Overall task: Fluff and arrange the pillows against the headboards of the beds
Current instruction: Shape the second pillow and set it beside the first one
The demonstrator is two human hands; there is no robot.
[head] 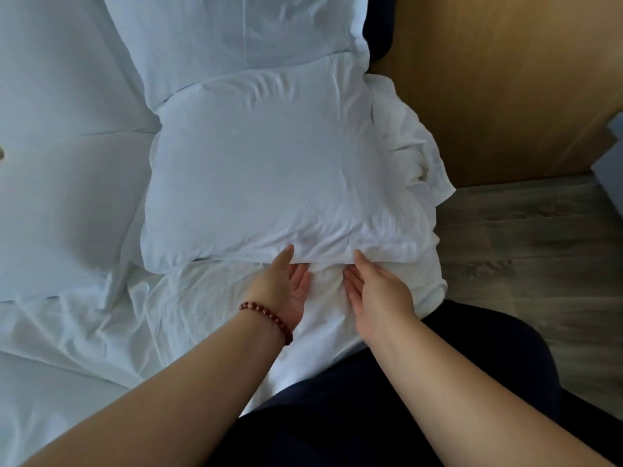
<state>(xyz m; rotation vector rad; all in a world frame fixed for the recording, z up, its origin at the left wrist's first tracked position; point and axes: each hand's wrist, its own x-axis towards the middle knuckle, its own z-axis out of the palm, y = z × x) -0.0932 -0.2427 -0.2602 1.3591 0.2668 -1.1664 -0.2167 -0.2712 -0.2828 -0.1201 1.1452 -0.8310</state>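
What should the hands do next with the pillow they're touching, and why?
Probably take hold of the near pillow by its front edge. The left hand and right hand lie open right at that edge, gripping nothing, and it lies flat on the rumpled sheet.

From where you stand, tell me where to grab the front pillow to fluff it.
Take the front pillow by its near edge, from your side, left hand and right hand spread toward its near corners. It lies flat, that edge facing you; the far edge meets the back pillow.
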